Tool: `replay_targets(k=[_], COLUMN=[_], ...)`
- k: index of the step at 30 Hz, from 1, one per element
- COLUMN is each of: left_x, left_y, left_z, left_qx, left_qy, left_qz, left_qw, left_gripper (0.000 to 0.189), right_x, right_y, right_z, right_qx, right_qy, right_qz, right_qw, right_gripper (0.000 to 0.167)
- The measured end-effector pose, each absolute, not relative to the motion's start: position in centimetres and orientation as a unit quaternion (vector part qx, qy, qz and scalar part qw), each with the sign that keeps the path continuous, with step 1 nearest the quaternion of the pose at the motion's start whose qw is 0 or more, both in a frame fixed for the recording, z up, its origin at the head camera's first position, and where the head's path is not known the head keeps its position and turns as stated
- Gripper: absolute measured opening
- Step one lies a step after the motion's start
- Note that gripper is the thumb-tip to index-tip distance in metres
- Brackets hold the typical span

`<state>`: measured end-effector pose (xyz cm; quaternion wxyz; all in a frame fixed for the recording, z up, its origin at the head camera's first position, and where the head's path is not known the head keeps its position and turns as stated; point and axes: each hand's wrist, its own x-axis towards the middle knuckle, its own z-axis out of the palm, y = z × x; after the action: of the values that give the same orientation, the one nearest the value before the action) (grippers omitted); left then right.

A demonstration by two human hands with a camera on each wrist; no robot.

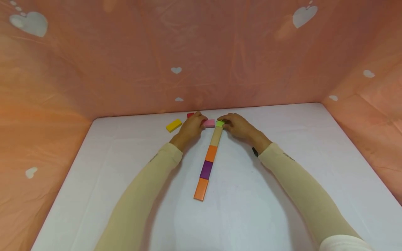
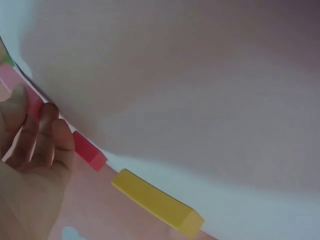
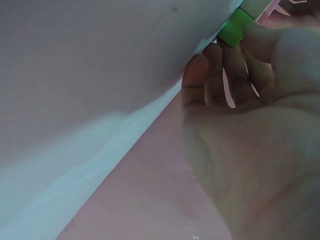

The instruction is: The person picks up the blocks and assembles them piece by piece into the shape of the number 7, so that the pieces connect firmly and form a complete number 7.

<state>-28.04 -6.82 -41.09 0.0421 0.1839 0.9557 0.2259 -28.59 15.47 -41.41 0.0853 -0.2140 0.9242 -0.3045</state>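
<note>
Near the table's back edge my left hand [image 1: 192, 126] pinches a pink block [image 1: 209, 123] between thumb and fingers. Just to its right, my right hand [image 1: 238, 126] grips a light green block [image 1: 220, 123], which sits at the far end of a slanting line of flat blocks. From that end toward me come a plain wood block [image 1: 216, 136], an orange block [image 1: 211, 153], a purple block [image 1: 206, 170] and another orange block [image 1: 201, 189]. In the left wrist view, thumb and fingertips lie along the pink block's sides.
Left of my left hand lies a yellow block [image 1: 174, 125]. A red block [image 1: 190, 115] is partly hidden behind that hand. The white table [image 1: 270, 209] meets an orange-pink cloth [image 1: 207, 42] with white hearts at its back and sides.
</note>
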Motion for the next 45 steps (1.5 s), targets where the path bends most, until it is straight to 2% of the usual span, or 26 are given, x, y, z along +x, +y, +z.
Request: replay_targets(k=[16, 27, 45], left_x=[-27.95, -27.85, -27.77], left_y=[-6.46, -6.42, -6.26], left_z=[-41.14, -41.23, -41.08], left_qx=[0.196, 0.179, 0.177], left_qy=[0.958, 0.961, 0.960], left_qz=[0.207, 0.207, 0.213], left_qw=[0.029, 0.045, 0.042], left_gripper=[0.038, 0.042, 0.043], right_x=[-28.30, -28.29, -28.40], right_y=[15.43, 15.48, 15.59], right_z=[-41.29, -41.29, -41.28], right_qx=[-0.206, -0.209, -0.191], right_qy=[0.923, 0.924, 0.927], right_qz=[-0.314, -0.307, -0.310], right_qw=[0.087, 0.088, 0.092], right_gripper=[0.034, 0.035, 0.035])
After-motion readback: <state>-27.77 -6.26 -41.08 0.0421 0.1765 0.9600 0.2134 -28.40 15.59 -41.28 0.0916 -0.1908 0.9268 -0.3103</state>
